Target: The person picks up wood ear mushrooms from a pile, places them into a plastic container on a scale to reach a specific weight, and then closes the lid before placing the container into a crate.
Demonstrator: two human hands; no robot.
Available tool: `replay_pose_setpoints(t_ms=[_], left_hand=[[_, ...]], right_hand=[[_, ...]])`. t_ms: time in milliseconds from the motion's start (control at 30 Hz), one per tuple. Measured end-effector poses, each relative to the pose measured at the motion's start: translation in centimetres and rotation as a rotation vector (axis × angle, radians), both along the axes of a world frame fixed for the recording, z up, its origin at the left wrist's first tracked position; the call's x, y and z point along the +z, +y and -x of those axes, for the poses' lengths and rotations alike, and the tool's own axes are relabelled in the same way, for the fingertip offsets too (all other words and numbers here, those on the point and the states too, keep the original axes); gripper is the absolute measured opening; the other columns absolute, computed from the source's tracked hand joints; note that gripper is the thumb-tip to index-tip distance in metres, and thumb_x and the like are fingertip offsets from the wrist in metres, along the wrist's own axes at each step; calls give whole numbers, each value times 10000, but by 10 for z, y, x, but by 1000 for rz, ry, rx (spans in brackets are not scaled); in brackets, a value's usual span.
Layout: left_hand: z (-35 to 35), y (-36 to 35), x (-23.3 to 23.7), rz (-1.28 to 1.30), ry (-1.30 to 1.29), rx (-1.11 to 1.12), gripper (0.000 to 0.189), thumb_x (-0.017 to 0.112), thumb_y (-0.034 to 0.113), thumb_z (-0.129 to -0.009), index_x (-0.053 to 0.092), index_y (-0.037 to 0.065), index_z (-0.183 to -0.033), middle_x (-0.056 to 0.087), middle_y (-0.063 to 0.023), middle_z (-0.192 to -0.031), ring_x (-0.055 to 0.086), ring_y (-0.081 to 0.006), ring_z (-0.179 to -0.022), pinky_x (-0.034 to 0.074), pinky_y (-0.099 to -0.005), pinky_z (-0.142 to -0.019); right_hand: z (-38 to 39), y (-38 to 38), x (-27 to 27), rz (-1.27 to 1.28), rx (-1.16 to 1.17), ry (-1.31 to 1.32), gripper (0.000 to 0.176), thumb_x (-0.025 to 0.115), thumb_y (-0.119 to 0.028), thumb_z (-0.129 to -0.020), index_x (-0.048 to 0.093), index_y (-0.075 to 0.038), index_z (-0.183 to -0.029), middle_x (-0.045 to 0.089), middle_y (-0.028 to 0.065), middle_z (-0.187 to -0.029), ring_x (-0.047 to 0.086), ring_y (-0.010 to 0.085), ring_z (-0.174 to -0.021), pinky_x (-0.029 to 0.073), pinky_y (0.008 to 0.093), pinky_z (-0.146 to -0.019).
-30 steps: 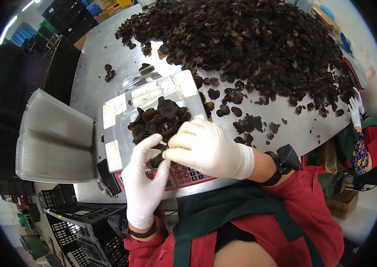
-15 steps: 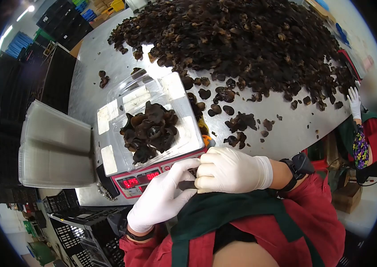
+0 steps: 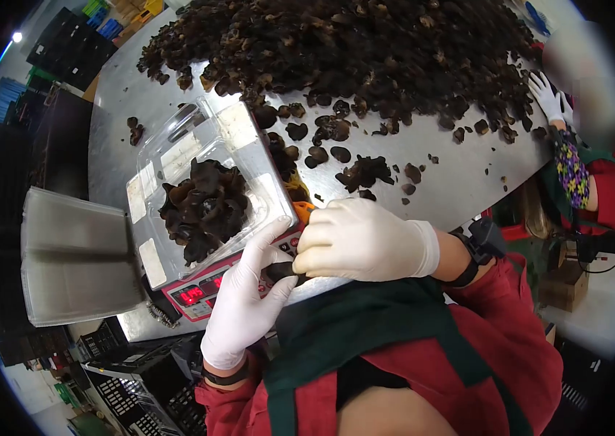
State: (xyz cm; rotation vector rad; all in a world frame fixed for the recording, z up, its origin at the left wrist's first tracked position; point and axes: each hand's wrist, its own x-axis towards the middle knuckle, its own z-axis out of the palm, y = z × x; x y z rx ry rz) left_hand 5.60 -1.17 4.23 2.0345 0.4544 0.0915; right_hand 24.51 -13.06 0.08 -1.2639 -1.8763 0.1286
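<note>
White-gloved, pinched a mushroom between left hand and right hand, like, four o'clock from the boxed clump.

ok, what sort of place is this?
Looks like a food packing room, probably for fungus: a large heap of dark, ear-like pieces on a metal table, a scale with a lit red display, and stacked clear plastic containers beside it.
</note>
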Motion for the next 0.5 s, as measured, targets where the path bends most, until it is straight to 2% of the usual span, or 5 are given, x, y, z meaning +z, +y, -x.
replay_pose_setpoints(t_ms=[67, 100, 233, 367, 500], left_hand=[[-1, -1, 0, 8, 12, -40, 739, 656, -111, -788, 393, 49, -1460, 665, -114, -963, 657, -198, -923, 499, -308, -891], [-2, -1, 0, 15, 18, -78, 753, 650, -113, -784, 380, 40, -1469, 664, -121, -968, 660, -207, -927, 500, -310, -890], [-1, -3, -6, 44, 24, -188, 790, 641, -101, -765, 347, 27, -1487, 670, -153, -998, 681, -270, -980, 507, -321, -884], [-3, -8, -5, 53, 113, -280, 831, 634, -79, -734, 329, 30, -1499, 664, -192, -1050, 680, -322, -1007, 532, -353, -853], [-9, -23, -14, 2, 43, -283, 866, 691, -54, -740, 320, 59, -1514, 665, -208, -1068, 680, -372, -978, 539, -376, -820]], right_hand=[[1, -1, -1, 36, 63, -206, 170, 651, -201, -801, 659, -133, -956, 598, 7, -865, 590, 202, -801, 458, 322, -679], [5, 0, -5, -7, 77, -151, 156, 613, -190, -782, 635, -127, -923, 543, 6, -801, 566, 198, -767, 452, 326, -665], [17, -9, -3, -43, 81, -173, 98, 604, -187, -778, 541, -112, -784, 507, 24, -756, 549, 195, -736, 453, 329, -639], [27, -20, -5, -22, 56, -322, 131, 582, -201, -782, 542, -81, -746, 535, 51, -749, 568, 205, -711, 468, 320, -622], [32, -32, -11, 34, -41, -391, 141, 591, -206, -808, 545, -82, -759, 554, 57, -761, 584, 213, -713, 487, 343, -615]])
